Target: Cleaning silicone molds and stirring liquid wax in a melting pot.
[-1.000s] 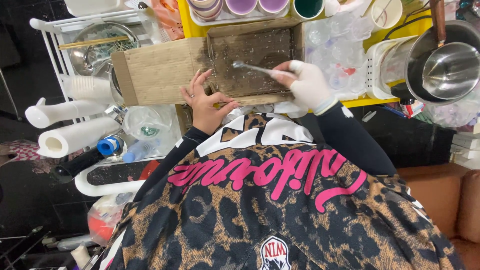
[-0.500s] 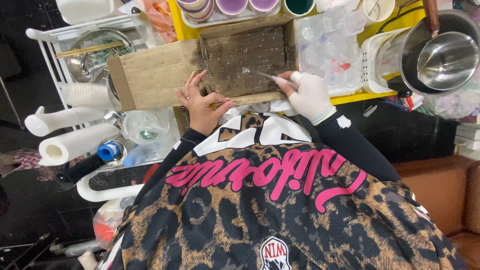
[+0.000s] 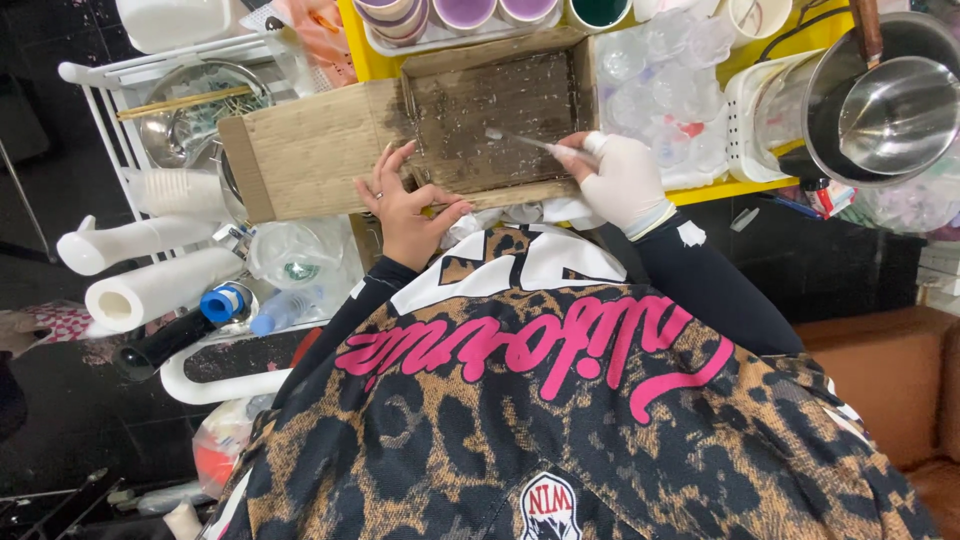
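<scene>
Both hands work at a shallow cardboard box [image 3: 500, 120] lying on a yellow surface [image 3: 372, 62], seen from the head camera. The left hand [image 3: 408, 205], bare, lies spread and flat on the box's near rim, fingers open, gripping nothing. The right hand [image 3: 622, 178], in a white glove, is closed around the handle of a slim metal tool [image 3: 525, 141], whose tip rests on the dark, speckled floor of the box, ahead and to the left of that hand.

Beyond the hands, past the box's far wall, stands a row of cups [image 3: 470, 14]. Clear plastic cups [image 3: 665, 75] lie just to the right of the gloved hand, and further right a steel pot [image 3: 895, 110]. To the left of the bare hand a white rack [image 3: 105, 120] holds a metal bowl [image 3: 180, 120] with chopsticks [image 3: 185, 102] across it, and a paper roll [image 3: 155, 285] lies nearer.
</scene>
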